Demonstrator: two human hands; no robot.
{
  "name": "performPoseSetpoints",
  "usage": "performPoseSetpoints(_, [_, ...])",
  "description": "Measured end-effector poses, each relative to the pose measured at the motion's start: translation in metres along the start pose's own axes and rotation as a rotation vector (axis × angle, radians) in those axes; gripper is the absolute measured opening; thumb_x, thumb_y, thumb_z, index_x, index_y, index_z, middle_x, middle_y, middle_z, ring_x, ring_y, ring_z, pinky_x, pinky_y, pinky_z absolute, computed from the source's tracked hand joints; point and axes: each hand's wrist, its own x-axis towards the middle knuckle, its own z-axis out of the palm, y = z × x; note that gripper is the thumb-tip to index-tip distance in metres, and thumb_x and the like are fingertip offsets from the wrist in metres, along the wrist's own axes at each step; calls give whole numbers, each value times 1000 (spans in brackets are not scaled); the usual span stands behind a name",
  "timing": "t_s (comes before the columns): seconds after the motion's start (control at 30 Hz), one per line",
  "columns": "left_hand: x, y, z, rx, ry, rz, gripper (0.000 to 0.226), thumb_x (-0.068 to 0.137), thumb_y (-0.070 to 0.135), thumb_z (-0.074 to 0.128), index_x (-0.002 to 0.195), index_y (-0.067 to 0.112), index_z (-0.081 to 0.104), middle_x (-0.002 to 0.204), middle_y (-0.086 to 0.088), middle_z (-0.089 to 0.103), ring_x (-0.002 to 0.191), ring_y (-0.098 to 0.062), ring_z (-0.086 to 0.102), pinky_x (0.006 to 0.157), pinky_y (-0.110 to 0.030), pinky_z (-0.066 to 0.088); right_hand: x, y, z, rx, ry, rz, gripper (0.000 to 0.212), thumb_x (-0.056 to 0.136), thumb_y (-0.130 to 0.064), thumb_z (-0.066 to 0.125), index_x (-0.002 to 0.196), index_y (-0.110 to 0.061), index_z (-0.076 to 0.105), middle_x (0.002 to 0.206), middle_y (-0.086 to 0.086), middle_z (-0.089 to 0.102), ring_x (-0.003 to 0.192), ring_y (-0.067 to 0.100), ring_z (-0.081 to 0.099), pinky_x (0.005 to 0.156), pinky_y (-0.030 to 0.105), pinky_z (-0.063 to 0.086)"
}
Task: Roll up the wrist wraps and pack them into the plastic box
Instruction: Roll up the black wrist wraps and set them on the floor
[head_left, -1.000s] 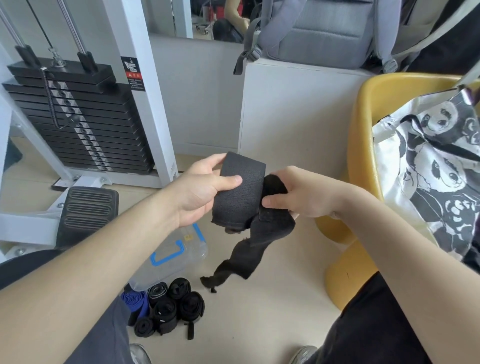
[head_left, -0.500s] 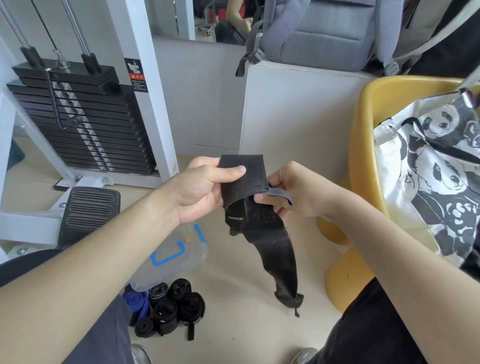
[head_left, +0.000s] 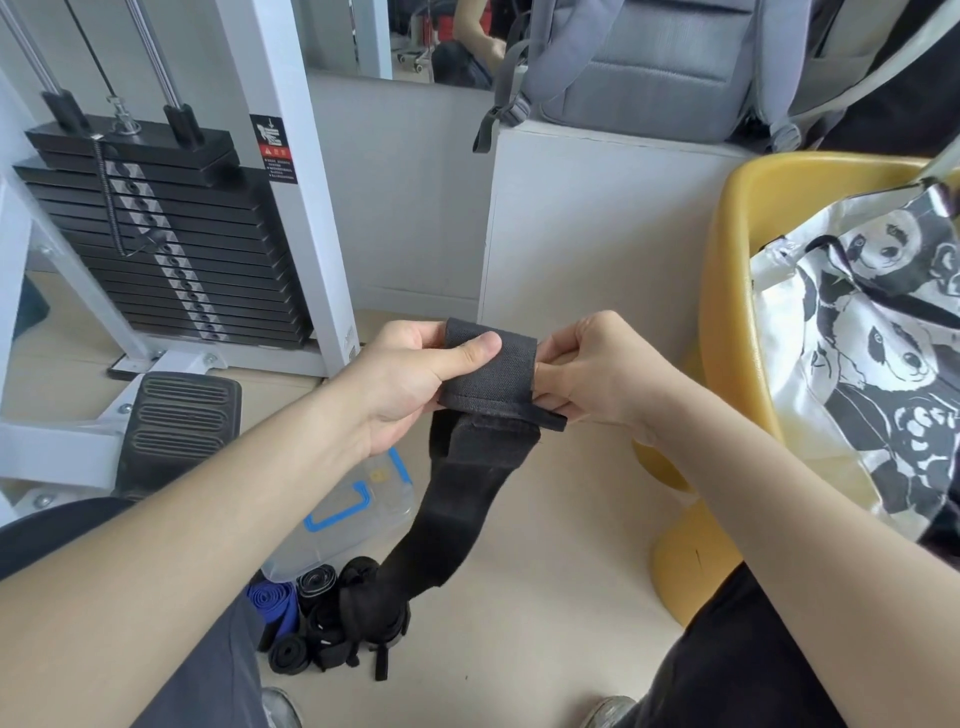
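black fabric front and centre: the wrist wrap (head_left: 488, 376) is up in the air between both hands, its folded end pulled flat and its long tail hanging down toward the floor. the left hand (head_left: 410, 387) sits at the end of a forearm angled up from the lower left, thumb pressed on top of the fold, fingers curled underneath, grip closed on the wrap. the right hand (head_left: 597, 384) is on the opposite edge, fingers tucked against the fold and pinching it, so that grip is closed on the wrap too.

down below, the plastic box (head_left: 353, 514), clear with blue clips, lies on the floor, partly hidden by the left forearm. just in front of it sits a pile of rolled wraps (head_left: 332, 623), and the hanging tail crosses over that pile and covers part of it. a yellow chair (head_left: 727, 312) holding a panda-print bag (head_left: 872, 374) stands at the right, and a weight stack (head_left: 171, 244) at the back left.

the count: one wrap in hand, one box, one blue roll (head_left: 272, 608), and a cluster of black rolls too overlapped to number exactly.
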Motion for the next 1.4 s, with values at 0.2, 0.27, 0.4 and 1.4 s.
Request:
performPoseSetpoints(0.2, [0, 0, 1, -2, 17, -15, 57, 76, 32, 84, 123, 2, 76, 119, -12, 82, 115, -30, 78, 102, -40, 62, 2, -1, 9, 63, 66, 59, 18, 92, -3, 74, 74, -4, 78, 66, 11, 78, 56, 18, 76, 52, 26, 61])
performPoseSetpoints(0.27, [0, -1, 3, 3, 44, 8, 53, 79, 32, 84, 123, 3, 77, 119, -12, 82, 112, -28, 79, 97, -38, 64, 3, -2, 10, 103, 85, 79, 16, 95, -1, 67, 84, 3, 77, 62, 6, 76, 52, 12, 73, 48, 20, 55])
performPoseSetpoints(0.4, [-2, -7, 8, -3, 73, 60, 25, 96, 20, 80, 117, 7, 79, 114, -9, 84, 98, -18, 81, 77, -26, 64, 3, -1, 9, 159, 81, 65, 21, 98, 4, 56, 98, 10, 76, 69, 12, 77, 59, 14, 75, 52, 21, 58])
performPoseSetpoints(1.4, [-5, 1, 12, 358, 151, 178, 22, 111, 19, 60, 128, 30, 67, 111, -5, 82, 108, -25, 78, 98, -41, 62, -11, -7, 15, 231, -20, 124, 24, 101, -24, 78, 118, -7, 74, 101, 7, 84, 88, 25, 83, 82, 44, 69])
